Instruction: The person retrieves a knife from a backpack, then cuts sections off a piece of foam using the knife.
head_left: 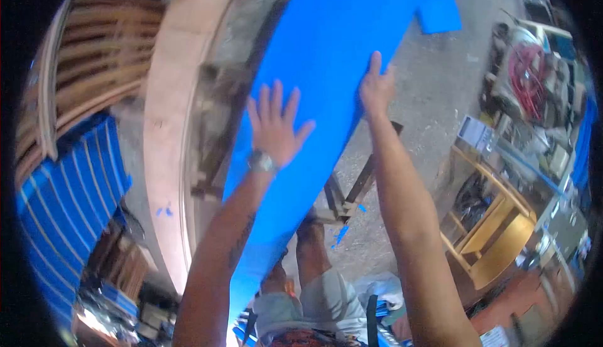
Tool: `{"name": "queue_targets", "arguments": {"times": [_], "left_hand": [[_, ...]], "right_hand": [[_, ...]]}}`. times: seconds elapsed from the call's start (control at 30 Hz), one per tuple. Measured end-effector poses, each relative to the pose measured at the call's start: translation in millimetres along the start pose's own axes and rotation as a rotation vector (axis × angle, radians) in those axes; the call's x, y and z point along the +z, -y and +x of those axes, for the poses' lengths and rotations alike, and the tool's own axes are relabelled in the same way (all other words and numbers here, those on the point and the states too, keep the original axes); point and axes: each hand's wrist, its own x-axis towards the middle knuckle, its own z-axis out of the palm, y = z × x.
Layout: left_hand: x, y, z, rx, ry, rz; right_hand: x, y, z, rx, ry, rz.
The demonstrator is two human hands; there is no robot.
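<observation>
A long, smooth blue panel-like piece (314, 45) runs from the top of the view down to the lower left, tapering towards me. My left hand (276, 127), with a wristwatch on the wrist, lies over its face, palm down and fingers spread. At its right-hand edge is my right hand (378, 89), with one finger stretched forward along the edge and the others partly hidden and blurred. It appears to touch the edge without a visible grip. A small blue flap (440, 8) juts out at the upper right of the piece.
A long pale wooden piece (166, 96) curves along the left. Beyond it are a slatted wooden frame (107, 39) and blue striped sheeting (75, 202). Dark supports (361, 180) stand below the blue piece. A yellow wooden chair (502, 246) and a coiled red hose (527, 77) are at right.
</observation>
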Motion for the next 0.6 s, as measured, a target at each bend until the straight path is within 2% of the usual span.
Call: {"name": "queue_targets", "arguments": {"times": [0.03, 0.1, 0.13, 0.2, 0.23, 0.27, 0.33, 0.37, 0.4, 0.47, 0.53, 0.57, 0.6], "left_hand": [[3, -3, -52, -0.003, 0.138, -0.039], [12, -8, -157, -0.002, 0.259, -0.09], [14, -11, -209, -0.01, 0.295, -0.129], [8, -22, -300, -0.078, 0.329, -0.244], [-5, -29, -343, -0.14, 0.334, -0.32], [-24, -39, -385, -0.326, 0.418, -0.389], [-47, -47, -449, -0.663, 0.527, -0.534], [-38, -53, -500, -0.899, 0.466, -0.571], [-28, -58, -551, -1.133, 0.364, -0.611], [10, -79, -651, -1.615, 0.063, -0.645], [54, -103, -735, -2.025, -0.289, -0.725], [46, -106, -745, -2.129, -0.403, -0.745], [40, -110, -753, -2.288, -0.441, -0.901]], "right_hand": [[1, -12, -12, -0.055, 0.009, -0.004], [4, -34, -42, -0.161, -0.003, -0.035], [4, -42, -62, -0.219, -0.021, -0.062], [-1, -71, -102, -0.178, -0.06, -0.168], [-7, -68, -134, -0.223, 0.002, -0.193], [-21, -65, -168, -0.267, 0.059, -0.223], [-39, -75, -234, -0.031, 0.239, 0.032], [-44, -84, -264, 0.087, 0.282, 0.032], [-52, -97, -291, 0.207, 0.325, 0.02], [-61, -153, -333, 0.491, 0.421, 0.367], [-60, -156, -358, 0.511, 0.517, 0.181], [-61, -162, -368, 0.515, 0.558, 0.085], [-56, -168, -377, 0.345, 0.529, 0.08]]}}
